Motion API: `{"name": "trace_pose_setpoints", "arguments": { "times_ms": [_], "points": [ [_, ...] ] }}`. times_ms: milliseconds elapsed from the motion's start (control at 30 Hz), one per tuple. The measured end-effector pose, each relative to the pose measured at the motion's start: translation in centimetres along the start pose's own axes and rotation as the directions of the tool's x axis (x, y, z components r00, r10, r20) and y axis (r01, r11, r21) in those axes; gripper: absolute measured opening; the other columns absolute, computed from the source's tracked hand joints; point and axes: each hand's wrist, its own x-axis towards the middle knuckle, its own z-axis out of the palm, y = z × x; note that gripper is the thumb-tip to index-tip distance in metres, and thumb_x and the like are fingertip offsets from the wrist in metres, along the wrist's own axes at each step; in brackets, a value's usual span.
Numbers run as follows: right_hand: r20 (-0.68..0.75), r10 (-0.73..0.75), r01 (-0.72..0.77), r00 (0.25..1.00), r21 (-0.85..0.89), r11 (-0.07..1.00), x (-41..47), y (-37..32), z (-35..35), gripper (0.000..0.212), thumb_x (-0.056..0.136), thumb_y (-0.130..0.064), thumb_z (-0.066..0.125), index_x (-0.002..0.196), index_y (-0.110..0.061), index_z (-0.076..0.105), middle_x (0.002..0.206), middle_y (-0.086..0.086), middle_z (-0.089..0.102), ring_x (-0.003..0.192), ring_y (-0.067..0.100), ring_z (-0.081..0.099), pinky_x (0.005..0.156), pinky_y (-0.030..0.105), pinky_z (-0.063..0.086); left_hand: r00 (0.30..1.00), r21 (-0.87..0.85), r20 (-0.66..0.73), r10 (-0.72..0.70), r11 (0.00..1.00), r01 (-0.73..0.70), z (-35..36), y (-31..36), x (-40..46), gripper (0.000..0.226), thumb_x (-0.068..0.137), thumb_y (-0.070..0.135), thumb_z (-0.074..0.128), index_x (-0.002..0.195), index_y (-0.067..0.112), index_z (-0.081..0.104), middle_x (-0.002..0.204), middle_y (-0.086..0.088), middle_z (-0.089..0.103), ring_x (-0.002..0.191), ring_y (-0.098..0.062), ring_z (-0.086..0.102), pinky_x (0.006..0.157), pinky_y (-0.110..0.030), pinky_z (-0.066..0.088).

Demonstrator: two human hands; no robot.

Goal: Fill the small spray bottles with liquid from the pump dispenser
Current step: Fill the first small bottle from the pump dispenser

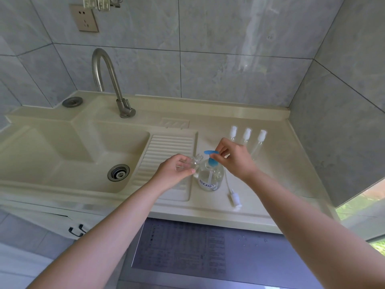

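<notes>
Small bottle held at the pump spout, fill step in hand.

I had the left hand (177, 170) curled round an uncapped small spray bottle (192, 163), tilted with its open neck just under the blue pump head (211, 157) of the pump dispenser (209, 176); the right hand (233, 159) pinched the pump head from above. The dispenser stood on the table (281, 184) between the two hands. I judged the small bottle light, clear, hard-walled and likely slippery when wet, best gripped round its body, clear of the neck. The dispenser looked about half full, heavy enough to stay put under a straight press. Its label showed blue lettering I could not read. Beyond the right hand lay three capped bottles (246, 135); nearer me than it, a loose white sprayer top (235, 200).
</notes>
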Motion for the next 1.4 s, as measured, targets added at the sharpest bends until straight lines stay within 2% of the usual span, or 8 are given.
{"name": "trace_pose_setpoints", "arguments": {
  "times_ms": [267, 367, 533, 667, 767, 1000, 1200, 1400],
  "points": [
    [-0.020, 0.046, -0.044, 0.999, 0.086, 0.995, -0.1, 0.2, 0.4, 0.018, 0.086, -0.017, 0.078, 0.084, -0.011, 0.061, 0.084, -0.003, 0.073, 0.077, 0.002, 0.067, 0.072, 0.024, 0.056, 0.998, 0.149, -0.054, 0.038, 0.988, -0.030, -0.2, 1.1, 1.5, 0.036, 0.083, 0.026, 0.077, 0.115, 0.018, 0.063, 0.108, 0.004, 0.068, 0.094, -0.009, 0.061, 0.065, -0.001, 0.036],
    [-0.036, 0.058, -0.054, 0.998, 0.093, 0.994, -0.2, 0.4, 0.5, 0.018, 0.086, -0.019, 0.078, 0.083, -0.013, 0.062, 0.083, -0.005, 0.073, 0.077, 0.002, 0.068, 0.071, 0.022, 0.056, 0.997, 0.150, -0.044, 0.064, 0.987, -0.057, -0.4, 1.1, 2.0, 0.037, 0.081, 0.023, 0.079, 0.114, 0.019, 0.064, 0.108, 0.004, 0.069, 0.095, -0.009, 0.062, 0.068, 0.003, 0.037],
    [-0.046, 0.071, -0.065, 0.996, 0.126, 0.990, -0.3, 0.2, 0.6, 0.016, 0.085, -0.018, 0.079, 0.083, -0.012, 0.064, 0.080, -0.007, 0.073, 0.077, 0.001, 0.068, 0.070, 0.020, 0.054, 0.992, 0.130, -0.008, 0.127, 0.984, -0.125, -0.5, 0.8, 2.9, 0.041, 0.075, 0.025, 0.084, 0.112, 0.025, 0.067, 0.108, 0.007, 0.070, 0.107, -0.008, 0.063, 0.102, -0.027, 0.045],
    [0.009, 0.142, -0.142, 0.990, 0.152, 0.978, -0.4, -0.2, 0.2, 0.009, 0.094, -0.028, 0.068, 0.090, -0.019, 0.070, 0.091, -0.014, 0.072, 0.088, 0.001, 0.066, 0.075, 0.023, 0.053, 0.985, 0.158, 0.002, 0.174, 0.972, -0.172, -0.7, 1.0, 3.4, 0.043, 0.075, 0.022, 0.084, 0.114, 0.022, 0.067, 0.110, 0.005, 0.070, 0.106, -0.008, 0.063, 0.098, -0.018, 0.044],
    [0.061, 0.275, -0.281, 0.959, 0.133, 0.950, 0.4, -0.9, -0.1, 0.030, 0.103, -0.040, 0.049, 0.114, -0.022, 0.071, 0.108, -0.014, 0.067, 0.100, 0.003, 0.059, 0.077, 0.006, 0.040, 0.971, 0.226, 0.011, 0.238, 0.946, -0.234, -1.0, 1.0, 3.6, 0.043, 0.075, 0.021, 0.084, 0.114, 0.022, 0.068, 0.111, 0.005, 0.069, 0.104, -0.006, 0.062, 0.094, -0.013, 0.043],
    [0.205, 0.557, -0.559, 0.804, -0.057, 0.827, 4.6, -2.1, 0.9, 0.061, 0.105, -0.056, 0.022, 0.139, -0.014, 0.051, 0.134, 0.015, 0.057, 0.127, 0.032, 0.047, 0.088, 0.032, 0.030, 0.941, 0.364, 0.007, 0.337, 0.876, -0.316, -1.7, 0.3, 4.6, 0.043, 0.072, 0.032, 0.084, 0.110, 0.035, 0.066, 0.105, 0.015, 0.066, 0.105, -0.006, 0.060, 0.099, -0.038, 0.046],
    [0.277, 0.622, -0.608, 0.732, -0.146, 0.780, 5.4, -2.3, 1.5, 0.055, 0.108, -0.046, 0.018, 0.138, -0.011, 0.048, 0.135, 0.017, 0.053, 0.126, 0.034, 0.047, 0.094, 0.036, 0.032, 0.921, 0.399, -0.012, 0.389, 0.846, -0.352, -2.0, 0.2, 4.6, 0.043, 0.072, 0.032, 0.084, 0.111, 0.034, 0.066, 0.102, 0.015, 0.066, 0.104, -0.012, 0.058, 0.095, -0.033, 0.044],
    [0.156, 0.637, -0.581, 0.755, -0.293, 0.760, 6.3, -1.4, 2.3, 0.066, 0.098, -0.065, 0.020, 0.144, -0.025, 0.047, 0.140, 0.010, 0.053, 0.133, 0.034, 0.042, 0.110, 0.049, 0.033, 0.901, 0.421, -0.016, 0.432, 0.821, -0.386, -2.0, 0.5, 4.7, 0.043, 0.071, 0.032, 0.084, 0.111, 0.033, 0.067, 0.099, 0.017, 0.064, 0.100, -0.012, 0.056, 0.089, -0.026, 0.039]
  ]
}}
